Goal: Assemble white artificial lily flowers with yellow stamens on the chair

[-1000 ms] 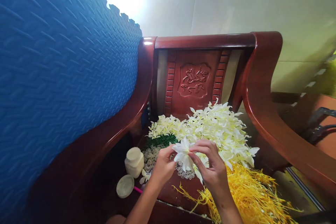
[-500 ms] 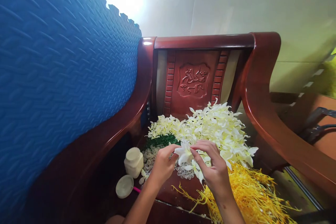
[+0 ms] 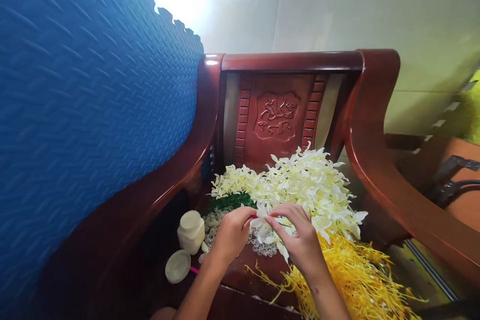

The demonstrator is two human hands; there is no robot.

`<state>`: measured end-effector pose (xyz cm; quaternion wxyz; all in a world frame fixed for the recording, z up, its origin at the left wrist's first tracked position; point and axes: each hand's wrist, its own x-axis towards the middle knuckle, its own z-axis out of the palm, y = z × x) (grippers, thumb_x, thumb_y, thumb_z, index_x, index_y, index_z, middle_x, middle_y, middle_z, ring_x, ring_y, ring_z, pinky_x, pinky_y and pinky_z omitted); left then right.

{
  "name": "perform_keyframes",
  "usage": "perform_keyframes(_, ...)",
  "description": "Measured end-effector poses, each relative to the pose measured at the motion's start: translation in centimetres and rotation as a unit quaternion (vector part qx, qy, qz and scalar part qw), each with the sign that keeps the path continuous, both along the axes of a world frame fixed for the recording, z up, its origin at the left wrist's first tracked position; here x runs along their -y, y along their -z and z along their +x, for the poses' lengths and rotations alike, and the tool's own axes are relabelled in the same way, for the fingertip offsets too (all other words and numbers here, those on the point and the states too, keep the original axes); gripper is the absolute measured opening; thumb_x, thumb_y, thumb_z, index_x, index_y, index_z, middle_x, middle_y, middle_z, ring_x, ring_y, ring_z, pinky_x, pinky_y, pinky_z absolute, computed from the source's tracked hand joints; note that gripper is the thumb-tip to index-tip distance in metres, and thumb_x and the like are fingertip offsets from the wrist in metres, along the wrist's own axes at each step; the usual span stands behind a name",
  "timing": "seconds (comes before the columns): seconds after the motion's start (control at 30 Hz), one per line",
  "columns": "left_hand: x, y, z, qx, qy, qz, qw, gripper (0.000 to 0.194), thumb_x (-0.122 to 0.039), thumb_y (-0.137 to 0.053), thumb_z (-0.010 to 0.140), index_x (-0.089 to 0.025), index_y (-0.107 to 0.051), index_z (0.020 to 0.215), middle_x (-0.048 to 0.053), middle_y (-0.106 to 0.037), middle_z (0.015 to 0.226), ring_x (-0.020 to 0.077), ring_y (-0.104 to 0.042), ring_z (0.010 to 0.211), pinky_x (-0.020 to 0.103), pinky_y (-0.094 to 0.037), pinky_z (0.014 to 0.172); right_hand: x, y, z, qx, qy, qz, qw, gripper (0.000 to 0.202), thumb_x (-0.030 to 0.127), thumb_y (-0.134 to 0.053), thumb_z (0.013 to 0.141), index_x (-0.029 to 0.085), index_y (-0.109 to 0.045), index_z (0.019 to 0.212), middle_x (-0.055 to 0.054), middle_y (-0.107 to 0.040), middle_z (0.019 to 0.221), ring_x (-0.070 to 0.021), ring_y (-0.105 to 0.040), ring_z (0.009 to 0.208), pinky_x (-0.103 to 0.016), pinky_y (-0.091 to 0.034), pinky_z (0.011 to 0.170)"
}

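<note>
Over the seat, my left hand (image 3: 233, 230) and my right hand (image 3: 298, 230) meet at a white flower (image 3: 262, 212), each pinching it with closed fingers. Something small and dark pink shows at my left fingertips, and a thin dark line shows by the right ones; both are too small to name. Behind the hands lies a large heap of white artificial flowers (image 3: 307, 180). Green pieces (image 3: 230, 201) and clear little rings (image 3: 264, 247) lie beneath and beside my fingers. A pile of yellow strands (image 3: 356, 270) spreads near my right forearm.
An open white jar (image 3: 191, 232) stands left of my left hand, with a round lid (image 3: 177, 266) and a pink stick (image 3: 194, 270) in front. The wooden chair's armrests (image 3: 375, 175) rise on both sides. A blue foam mat (image 3: 93, 90) stands at the left.
Both hands have shifted slightly around the flower, and my right fingertips are a little lower and further left. Dark pink now shows at my left fingertips.
</note>
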<state>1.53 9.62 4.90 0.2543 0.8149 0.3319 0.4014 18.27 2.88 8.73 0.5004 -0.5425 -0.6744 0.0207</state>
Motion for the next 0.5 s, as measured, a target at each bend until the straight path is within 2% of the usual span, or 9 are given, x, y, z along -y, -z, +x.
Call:
perform_keyframes(0.13, 0.0, -0.5, -0.6, -0.023, 0.024, -0.041, 0.999, 0.028, -0.004, -0.043, 0.083, -0.020, -0.063, 0.094, 0.001, -0.069, 0.091, 0.0146, -0.060, 0.083, 0.022, -0.039, 0.074, 0.2, -0.3, 0.2, -0.163, 0.008, -0.036, 0.986, 0.014, 0.036, -0.066, 0.082, 0.023, -0.065, 0.080, -0.003, -0.066, 0.087, -0.0205, -0.058, 0.088, -0.034, -0.043, 0.083)
perform_keyframes(0.2, -0.2, -0.6, -1.1, -0.029, 0.030, -0.068, 0.997, 0.024, -0.007, -0.043, 0.084, -0.020, -0.061, 0.093, 0.001, -0.067, 0.087, 0.0144, -0.058, 0.080, 0.023, -0.038, 0.071, 0.2, -0.2, 0.5, -0.276, 0.033, -0.044, 0.960, 0.021, 0.041, -0.070, 0.078, 0.021, -0.066, 0.081, -0.002, -0.065, 0.084, -0.0191, -0.058, 0.083, -0.031, -0.045, 0.077)
perform_keyframes(0.27, -0.6, -0.5, -1.7, -0.018, 0.048, -0.111, 0.992, 0.017, -0.011, -0.044, 0.085, -0.018, -0.059, 0.087, 0.001, -0.064, 0.081, 0.0142, -0.056, 0.076, 0.023, -0.038, 0.069, 0.1, -0.1, 0.7, -0.395, 0.049, -0.038, 0.917, 0.027, 0.043, -0.074, 0.072, 0.020, -0.066, 0.083, 0.000, -0.063, 0.079, -0.0157, -0.056, 0.075, -0.027, -0.045, 0.069)
perform_keyframes(0.37, -1.3, -0.3, -1.8, 0.091, 0.081, -0.221, 0.968, 0.010, -0.023, -0.045, 0.088, -0.018, -0.052, 0.086, 0.001, -0.060, 0.077, 0.0138, -0.056, 0.071, 0.023, -0.041, 0.066, -0.1, 0.0, 0.8, -0.523, 0.040, -0.044, 0.850, 0.032, 0.040, -0.080, 0.066, 0.020, -0.064, 0.085, 0.004, -0.059, 0.070, -0.0105, -0.051, 0.063, -0.021, -0.043, 0.060)
perform_keyframes(0.43, -1.5, -0.2, -1.3, 0.209, 0.071, -0.279, 0.935, 0.017, -0.036, -0.047, 0.088, -0.018, -0.048, 0.089, -0.003, -0.052, 0.068, 0.0121, -0.053, 0.060, 0.024, -0.042, 0.061, -0.1, -0.1, 0.5, -0.560, 0.013, -0.072, 0.825, 0.034, 0.038, -0.082, 0.064, 0.020, -0.063, 0.086, 0.004, -0.059, 0.066, -0.0096, -0.050, 0.058, -0.020, -0.043, 0.056)
perform_keyframes(0.5, -1.5, -0.1, -0.6, 0.315, 0.048, -0.308, 0.896, 0.028, -0.047, -0.050, 0.086, -0.020, -0.043, 0.087, -0.007, -0.039, 0.060, 0.0094, -0.043, 0.049, 0.024, -0.040, 0.054, -0.2, -0.2, 0.0, -0.573, -0.014, -0.100, 0.813, 0.035, 0.038, -0.082, 0.065, 0.019, -0.061, 0.087, 0.002, -0.063, 0.068, -0.0107, -0.054, 0.058, -0.021, -0.044, 0.054)
